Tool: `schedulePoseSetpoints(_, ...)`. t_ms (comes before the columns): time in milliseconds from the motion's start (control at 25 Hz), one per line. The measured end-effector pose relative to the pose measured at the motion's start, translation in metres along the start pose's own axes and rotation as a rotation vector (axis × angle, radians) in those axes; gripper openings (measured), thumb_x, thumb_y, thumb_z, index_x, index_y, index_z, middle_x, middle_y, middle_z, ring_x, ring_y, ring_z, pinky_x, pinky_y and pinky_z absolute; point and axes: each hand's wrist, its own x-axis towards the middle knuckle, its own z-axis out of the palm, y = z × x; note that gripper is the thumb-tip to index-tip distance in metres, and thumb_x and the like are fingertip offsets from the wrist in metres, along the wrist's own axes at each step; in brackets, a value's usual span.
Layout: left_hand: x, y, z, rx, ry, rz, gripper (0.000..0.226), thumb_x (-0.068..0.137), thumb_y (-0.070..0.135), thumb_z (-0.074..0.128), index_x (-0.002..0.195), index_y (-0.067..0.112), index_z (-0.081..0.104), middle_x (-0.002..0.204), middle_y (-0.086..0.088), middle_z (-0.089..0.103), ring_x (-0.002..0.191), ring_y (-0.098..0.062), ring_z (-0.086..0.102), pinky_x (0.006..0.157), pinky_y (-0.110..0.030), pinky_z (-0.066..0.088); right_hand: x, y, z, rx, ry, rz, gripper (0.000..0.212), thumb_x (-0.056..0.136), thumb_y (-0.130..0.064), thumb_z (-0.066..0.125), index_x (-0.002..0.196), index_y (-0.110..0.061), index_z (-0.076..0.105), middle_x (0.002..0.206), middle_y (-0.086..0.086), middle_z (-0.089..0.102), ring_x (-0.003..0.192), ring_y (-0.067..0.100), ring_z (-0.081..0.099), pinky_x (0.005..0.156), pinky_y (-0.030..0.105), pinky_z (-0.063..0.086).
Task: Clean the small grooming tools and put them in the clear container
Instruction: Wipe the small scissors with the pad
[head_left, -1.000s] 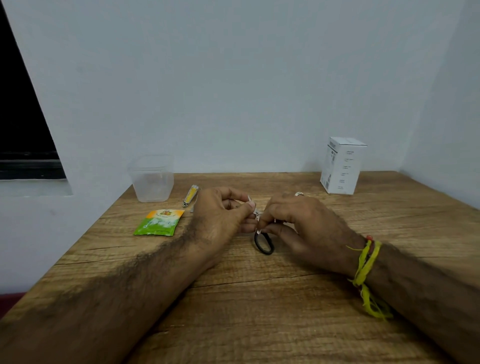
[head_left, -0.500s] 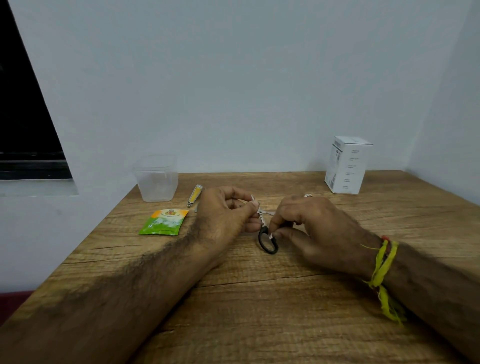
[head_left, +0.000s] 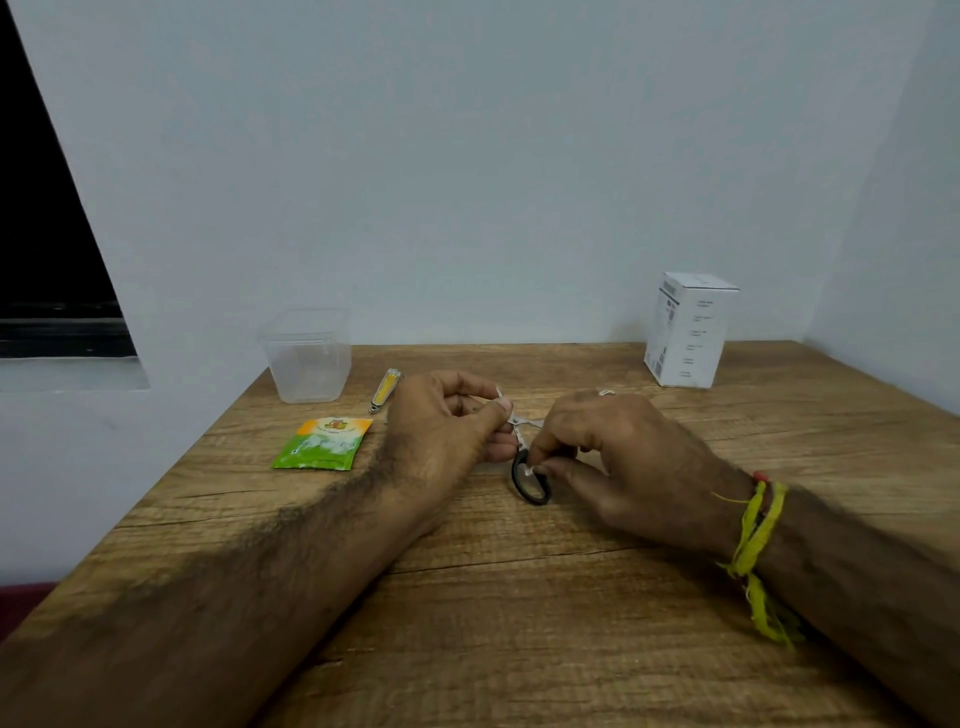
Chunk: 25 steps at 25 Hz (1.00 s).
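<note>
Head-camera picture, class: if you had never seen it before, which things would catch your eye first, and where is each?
Two bare hands meet mid-table over small scissors with black loop handles: the left hand pinches the blade end, the right hand pinches something small and white at the handle. A green and orange sachet lies left of them, with a yellow nail clipper and clear container behind it. A white box stands far right.

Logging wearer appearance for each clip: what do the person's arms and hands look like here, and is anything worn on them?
Both forearms are bare and hairy, with no sleeves in view. The right wrist carries a bundle of yellow-green thread bands with a bit of red at the top and loose frayed ends hanging down. The right hand seems to wear a small ring. The left hand wears nothing visible.
</note>
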Motion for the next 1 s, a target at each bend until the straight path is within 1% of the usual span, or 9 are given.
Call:
schedulePoseSetpoints(160,-0.002,0.001,0.000,-0.009,0.029,0.013,0.009,0.088,-0.001,0.073,0.095,-0.002,0.068,0.060,-0.008,0.068,0.053,-0.018,0.070,0.050,-0.025,0.058,-0.002,-0.006,-0.006,-0.005,-0.094,0.104,0.006,0.089,-0.026,0.070,0.091,-0.031,0.070,0.090,-0.021,0.062,0.091,0.000,0.055,0.079,0.021,0.044)
schedulePoseSetpoints(280,-0.001,0.001,0.000,-0.007,0.059,0.042,0.008,0.088,-0.002,0.073,0.094,-0.002,0.067,0.061,-0.008,0.068,0.055,-0.020,0.071,0.052,-0.028,0.060,0.000,-0.017,-0.001,0.009,-0.005,0.251,0.003,0.089,-0.030,0.069,0.091,-0.031,0.071,0.090,-0.022,0.055,0.095,0.002,0.050,0.082,0.025,0.042)
schedulePoseSetpoints(360,-0.001,0.000,0.001,0.009,0.084,0.063,0.008,0.088,-0.001,0.073,0.093,-0.002,0.067,0.062,-0.008,0.069,0.057,-0.021,0.072,0.054,-0.032,0.061,0.002,-0.027,0.005,0.021,0.035,0.378,0.003,0.089,-0.031,0.069,0.090,-0.029,0.072,0.094,-0.020,0.054,0.096,0.005,0.050,0.082,0.027,0.045)
schedulePoseSetpoints(520,-0.003,0.000,0.003,0.045,0.132,0.097,0.007,0.089,-0.001,0.071,0.092,-0.001,0.065,0.068,-0.014,0.070,0.058,-0.022,0.073,0.053,-0.032,0.061,0.005,-0.039,0.010,0.140,0.040,0.610,0.010,0.090,-0.025,0.066,0.086,-0.025,0.075,0.087,-0.014,0.062,0.084,0.007,0.056,0.069,0.022,0.049)
schedulePoseSetpoints(680,-0.006,0.002,0.006,0.076,0.166,0.130,0.007,0.088,-0.001,0.071,0.091,0.001,0.064,0.065,-0.012,0.069,0.056,-0.019,0.073,0.051,-0.029,0.060,0.008,-0.043,0.010,0.353,0.048,0.752,0.015,0.091,-0.027,0.069,0.079,-0.020,0.077,0.077,-0.006,0.072,0.076,0.009,0.066,0.069,0.030,0.057)
schedulePoseSetpoints(760,-0.008,0.005,0.009,0.088,0.174,0.160,0.007,0.088,-0.001,0.070,0.091,0.000,0.064,0.061,-0.008,0.067,0.055,-0.018,0.072,0.051,-0.028,0.059,0.007,-0.042,0.010,0.469,0.098,0.828,0.015,0.089,-0.024,0.071,0.076,-0.018,0.077,0.074,-0.001,0.073,0.071,0.010,0.066,0.065,0.027,0.056)
schedulePoseSetpoints(880,-0.011,0.009,0.011,0.129,0.179,0.211,0.007,0.089,0.001,0.071,0.092,0.001,0.064,0.061,-0.009,0.066,0.054,-0.017,0.072,0.049,-0.025,0.058,0.006,-0.042,0.012,0.587,0.178,0.890,0.015,0.088,-0.019,0.072,0.076,-0.013,0.077,0.079,0.008,0.075,0.063,0.009,0.060,0.047,0.014,0.045)
schedulePoseSetpoints(920,-0.012,0.010,0.011,0.141,0.179,0.221,0.007,0.089,0.001,0.071,0.092,0.001,0.064,0.063,-0.011,0.067,0.054,-0.017,0.072,0.049,-0.024,0.058,0.006,-0.042,0.011,0.600,0.181,0.892,0.015,0.088,-0.019,0.073,0.076,-0.012,0.077,0.080,0.008,0.075,0.063,0.010,0.061,0.045,0.013,0.044)
schedulePoseSetpoints(1000,-0.012,0.010,0.010,0.135,0.182,0.217,0.007,0.089,0.000,0.070,0.091,0.001,0.063,0.063,-0.011,0.067,0.054,-0.017,0.072,0.049,-0.024,0.057,0.005,-0.041,0.009,0.563,0.121,0.845,0.014,0.089,-0.023,0.073,0.077,-0.016,0.077,0.078,0.003,0.074,0.070,0.010,0.065,0.051,0.017,0.048)
